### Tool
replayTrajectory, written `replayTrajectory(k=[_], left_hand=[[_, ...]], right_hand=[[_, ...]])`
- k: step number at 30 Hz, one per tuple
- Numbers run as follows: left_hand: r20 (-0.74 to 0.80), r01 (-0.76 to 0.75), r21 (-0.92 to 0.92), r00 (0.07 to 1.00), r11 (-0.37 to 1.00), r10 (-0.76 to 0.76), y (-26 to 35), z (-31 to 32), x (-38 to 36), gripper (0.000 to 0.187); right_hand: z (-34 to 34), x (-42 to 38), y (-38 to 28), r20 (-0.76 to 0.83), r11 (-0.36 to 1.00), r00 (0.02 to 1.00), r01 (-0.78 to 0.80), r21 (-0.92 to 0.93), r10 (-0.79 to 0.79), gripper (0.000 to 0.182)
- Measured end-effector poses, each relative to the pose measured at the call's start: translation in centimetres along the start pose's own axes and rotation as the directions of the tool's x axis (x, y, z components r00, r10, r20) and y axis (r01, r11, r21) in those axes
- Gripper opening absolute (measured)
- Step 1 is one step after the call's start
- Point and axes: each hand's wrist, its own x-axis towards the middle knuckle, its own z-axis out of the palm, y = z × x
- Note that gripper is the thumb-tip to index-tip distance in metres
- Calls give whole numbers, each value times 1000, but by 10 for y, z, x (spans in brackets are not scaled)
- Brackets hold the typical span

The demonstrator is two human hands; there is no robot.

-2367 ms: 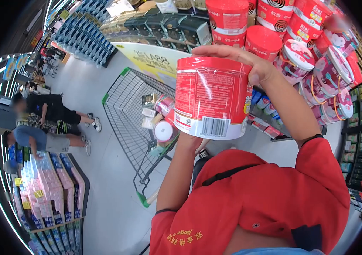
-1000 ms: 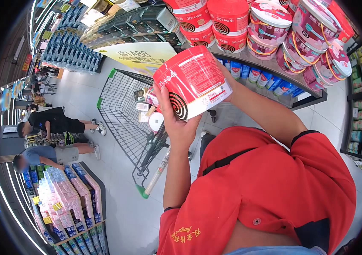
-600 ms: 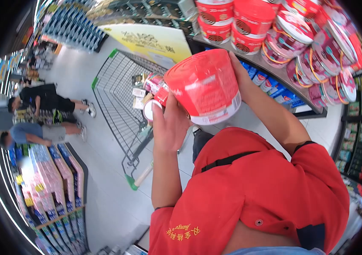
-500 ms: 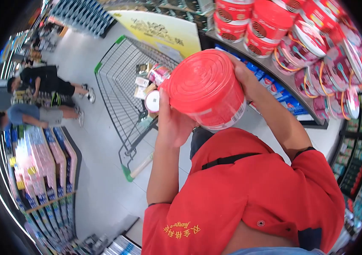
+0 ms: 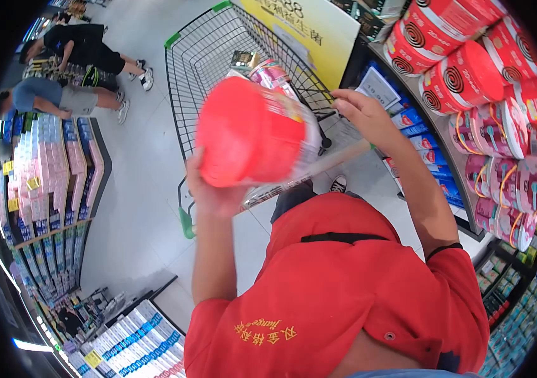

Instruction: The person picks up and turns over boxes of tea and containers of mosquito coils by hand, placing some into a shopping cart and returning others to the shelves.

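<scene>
My left hand (image 5: 218,194) holds a large red-lidded tub (image 5: 253,135) from below and its left side. The tub is tilted, blurred by motion, and in front of the shopping cart (image 5: 183,75). My right hand (image 5: 362,113) is off the tub, to its right, with slightly bent fingers apart and nothing in them. A pink patterned tub (image 5: 270,74) and a dark box (image 5: 244,61) lie in the cart. The held tub hides part of the cart's contents.
Red tubs (image 5: 464,75) and pink tubs (image 5: 492,129) are stacked on the right shelf. A yellow sign (image 5: 306,31) stands behind the cart. Two people (image 5: 82,50) stand at upper left, near a display of pink packs (image 5: 45,164). White boxes (image 5: 136,340) are at lower left.
My right hand has let go of the tub and moved away from it. My left hand has moved left and tipped the tub on its side. The view has shifted, bringing the cart closer.
</scene>
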Motion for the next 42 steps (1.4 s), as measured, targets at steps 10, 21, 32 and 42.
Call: replayTrajectory(k=[10, 21, 32, 42], left_hand=[[-491, 1, 108, 869, 994, 53, 69, -117, 117, 81], [-572, 202, 103, 813, 974, -109, 18, -230, 290, 72], [-681, 186, 434, 708, 882, 186, -14, -333, 361, 77], [-551, 360, 551, 835, 753, 4, -39, -399, 388, 40]], right_hand=[[26, 13, 0, 107, 870, 994, 37, -493, 19, 40], [37, 25, 6, -42, 871, 999, -35, -490, 16, 25], [39, 2, 6, -166, 738, 965, 40, -674, -203, 11], [35, 7, 6, -308, 756, 922, -24, -654, -236, 3]])
